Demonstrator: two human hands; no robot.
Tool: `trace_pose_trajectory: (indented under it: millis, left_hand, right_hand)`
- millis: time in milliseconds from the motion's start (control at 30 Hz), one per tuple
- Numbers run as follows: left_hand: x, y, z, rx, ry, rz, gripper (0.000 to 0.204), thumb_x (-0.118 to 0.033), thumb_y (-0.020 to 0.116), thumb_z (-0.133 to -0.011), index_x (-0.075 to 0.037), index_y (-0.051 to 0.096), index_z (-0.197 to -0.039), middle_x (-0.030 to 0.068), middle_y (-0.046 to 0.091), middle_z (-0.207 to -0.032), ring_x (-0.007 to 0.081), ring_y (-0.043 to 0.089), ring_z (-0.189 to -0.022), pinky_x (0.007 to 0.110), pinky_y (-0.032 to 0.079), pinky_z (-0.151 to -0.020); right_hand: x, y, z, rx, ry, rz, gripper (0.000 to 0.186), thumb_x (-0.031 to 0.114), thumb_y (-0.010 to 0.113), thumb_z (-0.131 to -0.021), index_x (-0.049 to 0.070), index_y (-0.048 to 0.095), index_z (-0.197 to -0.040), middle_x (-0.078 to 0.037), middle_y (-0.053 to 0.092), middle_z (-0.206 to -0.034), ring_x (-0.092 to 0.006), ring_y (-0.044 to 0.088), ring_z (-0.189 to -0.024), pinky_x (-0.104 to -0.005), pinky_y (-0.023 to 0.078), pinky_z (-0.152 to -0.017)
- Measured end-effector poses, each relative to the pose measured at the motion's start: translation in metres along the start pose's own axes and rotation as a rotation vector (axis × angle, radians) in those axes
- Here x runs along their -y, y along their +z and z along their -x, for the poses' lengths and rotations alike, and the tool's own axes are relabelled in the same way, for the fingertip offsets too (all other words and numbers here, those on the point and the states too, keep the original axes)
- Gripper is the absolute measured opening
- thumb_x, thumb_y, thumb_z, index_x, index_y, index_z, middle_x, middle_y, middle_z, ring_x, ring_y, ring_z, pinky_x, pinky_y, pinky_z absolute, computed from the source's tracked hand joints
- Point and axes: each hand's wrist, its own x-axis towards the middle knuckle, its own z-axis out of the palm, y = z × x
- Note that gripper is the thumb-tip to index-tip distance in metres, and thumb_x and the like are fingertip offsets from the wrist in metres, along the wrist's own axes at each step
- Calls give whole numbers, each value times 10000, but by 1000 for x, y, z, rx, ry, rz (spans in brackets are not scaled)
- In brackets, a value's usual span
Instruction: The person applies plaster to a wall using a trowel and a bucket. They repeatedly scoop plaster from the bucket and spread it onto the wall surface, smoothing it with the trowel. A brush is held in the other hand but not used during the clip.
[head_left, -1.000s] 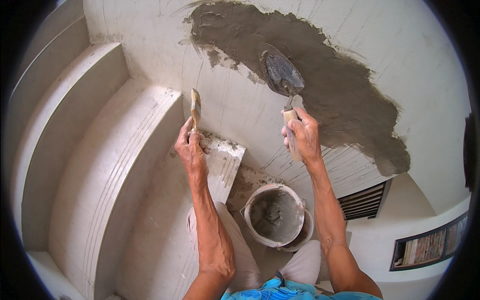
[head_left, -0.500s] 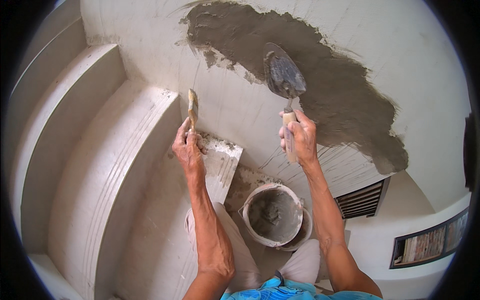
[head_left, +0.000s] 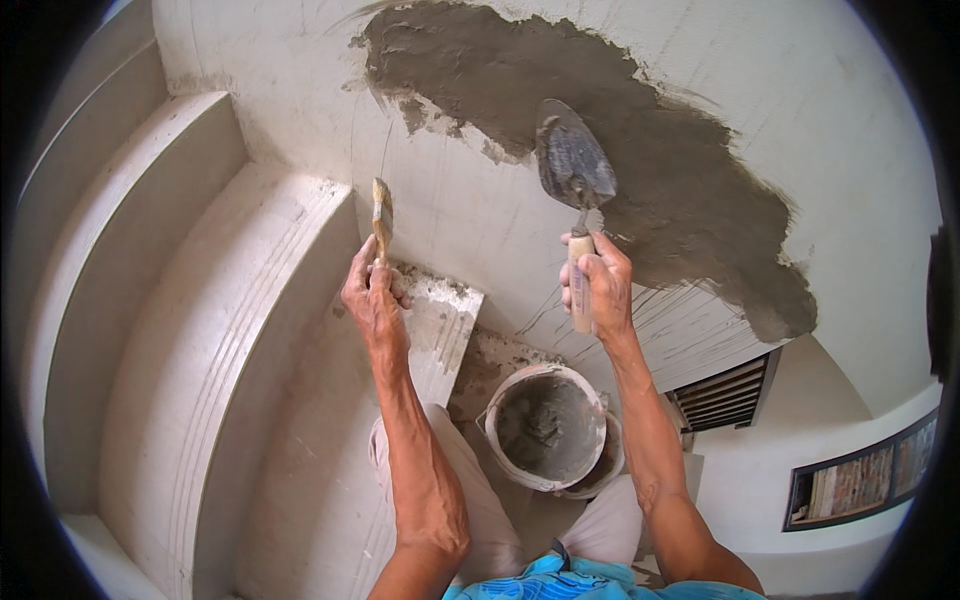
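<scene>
My right hand (head_left: 602, 285) is closed round the wooden handle of a pointed trowel (head_left: 575, 160). Its grey metal blade is smeared and overlaps a broad patch of wet, dark grey mortar (head_left: 690, 190) on the pale wall; whether the blade touches the wall I cannot tell. My left hand (head_left: 375, 305) pinches the lower end of a paintbrush (head_left: 382, 212), which points upward in front of the wall, left of the patch. Between my forearms and lower down stands a bucket (head_left: 497, 430) part full of wet grey mortar (head_left: 550, 425).
Curved pale steps (head_left: 270, 260) rise on the left. A second bucket (head_left: 612, 460) sits partly hidden behind the mortar bucket, close to my knees. To the right are a dark slatted vent (head_left: 725, 393) and a framed opening (head_left: 860, 480) low in the wall.
The trowel has shifted slightly down and to the right over the mortar patch. My left hand and the paintbrush have barely moved.
</scene>
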Motion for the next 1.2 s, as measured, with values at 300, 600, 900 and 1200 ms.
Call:
trace_pose_trajectory:
  millis: [300,600,900,1200]
  left_hand:
    - [-1,-2,-1,0,19,-6,441,-119,550,-966,47,554,-1375,7,533,-736,67,488,-591,238,436,-474]
    - [2,-4,-1,32,88,-9,448,-146,531,-970,60,553,-1367,21,528,-743,62,483,-563,229,441,-462]
    - [3,-7,-2,-1,54,-22,426,-158,560,-967,27,583,-1350,9,523,-742,64,473,-566,235,422,-455]
    - [9,-14,-4,88,197,-82,395,-112,526,-951,111,599,-1268,28,541,-680,86,508,-555,248,419,-474]
  right_hand:
    - [-13,-40,21,-145,-36,-125,452,354,549,-929,14,572,-1227,-73,595,-710,-115,571,-517,-280,495,-418]
    - [-3,-15,6,-60,51,26,391,268,524,-908,-4,598,-1179,-66,590,-702,-108,560,-511,-266,482,-433]
    - [-39,-86,107,75,200,327,282,218,567,-805,-18,625,-948,-61,598,-689,-133,570,-547,-287,474,-497]
    - [-17,-168,168,585,308,1445,604,295,812,-676,43,566,-1167,-217,668,-987,-429,617,-951,-518,478,-834]
